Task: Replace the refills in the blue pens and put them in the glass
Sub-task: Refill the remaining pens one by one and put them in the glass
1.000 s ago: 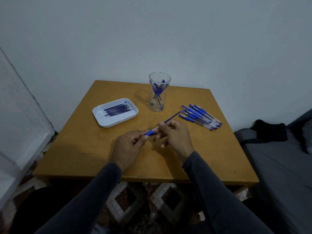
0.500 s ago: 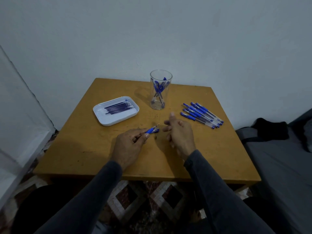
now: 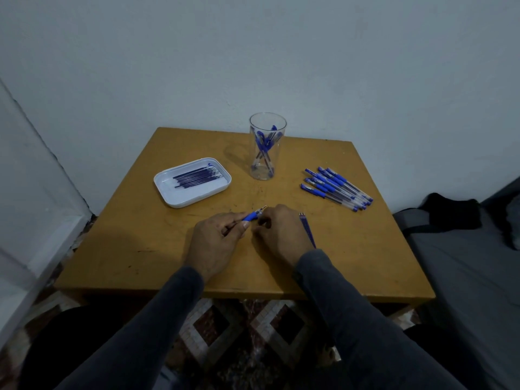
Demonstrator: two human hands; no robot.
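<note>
A: What is laid out, left to right?

B: A white rectangular plastic tray (image 3: pixel 192 182) of dark loose refills (image 3: pixel 197 176) is seen at the left of the yellowish wooden worktop (image 3: pixel 157 237). The tall clear glass (image 3: pixel 266 146), with a few blue pens in it, is set at the back centre, and a row of blue-gripped clear pens (image 3: pixel 336 188) is laid at the right.

A: And the hands?

B: The blue grip section (image 3: pixel 251 216), its metal tip pointing up and away, is pinched by the left hand (image 3: pixel 215 241). The right hand (image 3: pixel 282 231) is curled just beside that tip; whether anything is pinched there cannot be told. A thin dark barrel or refill (image 3: pixel 307 230) is seen by its outer edge.

A: What could go wrong?

B: The small tip piece could probably be dropped and rolled off the near edge. The loose part could be nudged by the right sleeve.

A: The room?

B: A plain pale wall is seen behind, patterned tiles below, and a grey bed at the right.
</note>
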